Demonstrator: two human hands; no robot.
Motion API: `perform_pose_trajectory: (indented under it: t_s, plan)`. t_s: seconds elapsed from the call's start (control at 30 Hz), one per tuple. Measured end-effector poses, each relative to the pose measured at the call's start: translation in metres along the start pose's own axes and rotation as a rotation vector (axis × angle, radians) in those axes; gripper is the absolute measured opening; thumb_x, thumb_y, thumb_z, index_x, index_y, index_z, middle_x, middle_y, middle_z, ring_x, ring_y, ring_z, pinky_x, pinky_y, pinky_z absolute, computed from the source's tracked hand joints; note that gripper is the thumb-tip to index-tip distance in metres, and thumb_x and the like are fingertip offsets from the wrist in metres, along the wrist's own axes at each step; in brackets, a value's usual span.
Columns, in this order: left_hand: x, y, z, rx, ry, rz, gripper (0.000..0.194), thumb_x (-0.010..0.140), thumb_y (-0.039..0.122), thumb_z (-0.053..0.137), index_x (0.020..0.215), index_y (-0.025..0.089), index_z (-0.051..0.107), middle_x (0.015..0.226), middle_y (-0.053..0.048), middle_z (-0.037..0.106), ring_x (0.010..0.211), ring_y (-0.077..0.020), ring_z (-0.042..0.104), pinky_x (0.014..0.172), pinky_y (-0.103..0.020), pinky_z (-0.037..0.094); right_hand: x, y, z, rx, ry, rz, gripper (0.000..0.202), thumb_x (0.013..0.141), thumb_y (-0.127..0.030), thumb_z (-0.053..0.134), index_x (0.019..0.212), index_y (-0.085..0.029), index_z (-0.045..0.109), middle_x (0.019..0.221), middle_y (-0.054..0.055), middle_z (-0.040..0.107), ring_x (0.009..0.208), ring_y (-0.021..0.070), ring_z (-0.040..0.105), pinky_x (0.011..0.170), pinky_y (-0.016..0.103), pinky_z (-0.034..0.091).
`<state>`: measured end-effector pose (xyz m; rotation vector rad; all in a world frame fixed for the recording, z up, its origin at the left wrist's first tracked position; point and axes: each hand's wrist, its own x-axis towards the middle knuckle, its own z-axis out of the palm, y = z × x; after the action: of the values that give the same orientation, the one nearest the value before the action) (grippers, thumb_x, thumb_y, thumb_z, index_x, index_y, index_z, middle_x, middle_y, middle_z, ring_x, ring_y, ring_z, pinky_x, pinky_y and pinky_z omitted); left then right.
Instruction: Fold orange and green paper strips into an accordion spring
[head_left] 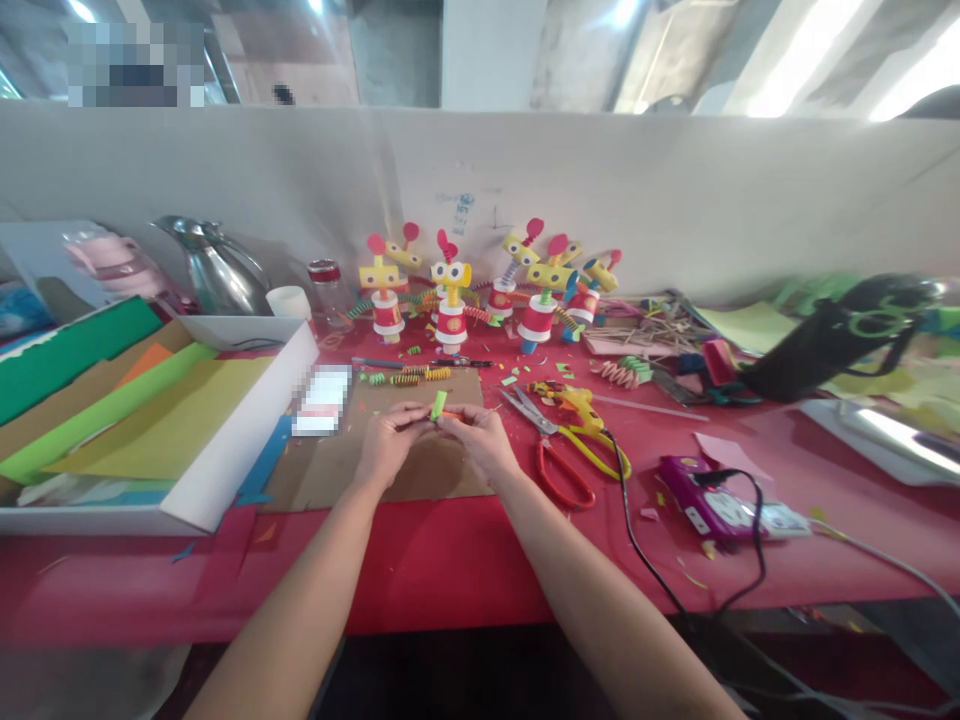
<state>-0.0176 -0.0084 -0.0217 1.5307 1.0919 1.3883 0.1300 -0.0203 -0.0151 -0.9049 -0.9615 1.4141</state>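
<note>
Green paper (438, 405) was pinched between the fingertips of the left hand (394, 440) and right hand (480, 440), just above the cardboard (315, 470) on the red bench (450, 560). Paper coils (409, 378) lay beyond the hands. Red-handled scissors (555, 465) lay open to the right, beside a yellow glue gun (581, 412). Paper-cup figures (452, 318) stood behind the coils.

Pitcher's base (217, 265) behind box, box (247, 420) cut off left
</note>
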Motion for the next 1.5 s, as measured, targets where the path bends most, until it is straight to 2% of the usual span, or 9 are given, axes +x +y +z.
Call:
perform_pose_trajectory:
  t_s: [0.3,0.4,0.57,0.7,0.93,1.07,1.23,1.37,1.5]
  plan:
    - [-0.002,-0.001,0.001,0.002,0.042,-0.016,0.019,0.070,0.028,0.072,0.089,0.026,0.077,0.097,-0.002,0.072,0.093,-0.0197,0.063,0.086,-0.033,0.048,0.001,0.004,-0.001,0.019,0.001,-0.022,0.024,0.060,-0.029,0.080,0.080,-0.017,0.075,0.077,0.003,0.073,0.069,0.0140,0.065,0.077,0.030,0.053]
    - [-0.003,0.005,0.005,-0.095,0.057,-0.062,0.020,0.068,0.027,0.073,0.088,0.023,0.077,0.095,-0.003,0.071,0.090,-0.0188,0.063,0.083,-0.031,0.048,0.003,0.007,0.001,0.073,-0.022,-0.039,0.025,0.061,-0.028,0.080,0.083,-0.018,0.075,0.078,0.002,0.073,0.069,0.0126,0.064,0.078,0.029,0.052]
    - [-0.005,0.010,0.016,-0.416,0.070,-0.168,0.043,0.063,0.024,0.079,0.105,0.024,0.071,0.091,-0.001,0.070,0.083,-0.0140,0.063,0.080,-0.028,0.048,0.005,0.013,0.007,0.231,-0.066,-0.089,0.025,0.065,-0.030,0.078,0.087,-0.020,0.071,0.086,0.001,0.071,0.076,0.0128,0.064,0.081,0.028,0.051]
    - [-0.006,0.011,0.022,-0.464,0.066,-0.210,0.032,0.063,0.026,0.079,0.095,0.021,0.074,0.097,-0.004,0.073,0.093,-0.0175,0.064,0.090,-0.031,0.047,0.004,0.014,0.010,0.206,-0.078,-0.138,0.027,0.068,-0.033,0.077,0.089,-0.020,0.068,0.087,0.002,0.070,0.079,0.0145,0.063,0.080,0.028,0.050]
    - [-0.004,0.016,0.011,-0.265,0.133,-0.151,0.032,0.065,0.032,0.077,0.095,0.020,0.075,0.105,-0.007,0.072,0.099,-0.0238,0.064,0.089,-0.036,0.048,-0.002,0.007,0.009,0.095,-0.092,-0.223,0.037,0.072,-0.032,0.073,0.102,-0.027,0.052,0.088,-0.001,0.066,0.084,0.0154,0.063,0.080,0.029,0.050]
    - [-0.005,0.018,0.000,0.008,0.125,-0.053,0.030,0.073,0.035,0.070,0.098,0.019,0.074,0.103,-0.008,0.073,0.095,-0.0238,0.066,0.088,-0.035,0.048,-0.003,-0.003,0.000,-0.122,-0.109,-0.346,0.042,0.075,-0.029,0.071,0.114,-0.030,0.055,0.107,0.002,0.062,0.089,0.0158,0.061,0.082,0.030,0.049]
    - [-0.006,0.018,-0.005,0.315,0.055,0.099,0.021,0.080,0.025,0.060,0.098,0.024,0.071,0.100,-0.006,0.073,0.092,-0.0234,0.066,0.086,-0.034,0.048,-0.001,-0.010,-0.007,-0.498,-0.070,-0.546,0.019,0.079,-0.030,0.069,0.098,-0.027,0.071,0.096,0.004,0.067,0.090,0.0186,0.061,0.084,0.033,0.047]
    - [-0.006,0.013,-0.004,0.374,-0.024,0.176,0.029,0.081,0.012,0.050,0.103,0.023,0.066,0.101,-0.008,0.069,0.096,-0.0228,0.064,0.087,-0.034,0.047,-0.001,-0.008,-0.005,-0.575,-0.103,-0.578,0.021,0.075,-0.029,0.073,0.096,-0.028,0.074,0.095,0.005,0.071,0.089,0.0202,0.064,0.084,0.033,0.049]
    - [-0.005,0.012,-0.001,0.327,-0.094,0.219,0.026,0.083,0.014,0.048,0.104,0.020,0.062,0.104,-0.009,0.065,0.095,-0.0209,0.062,0.086,-0.032,0.047,0.000,-0.002,-0.005,-0.560,-0.024,-0.545,0.014,0.076,-0.028,0.072,0.089,-0.031,0.076,0.089,0.002,0.074,0.083,0.0203,0.067,0.080,0.033,0.051]
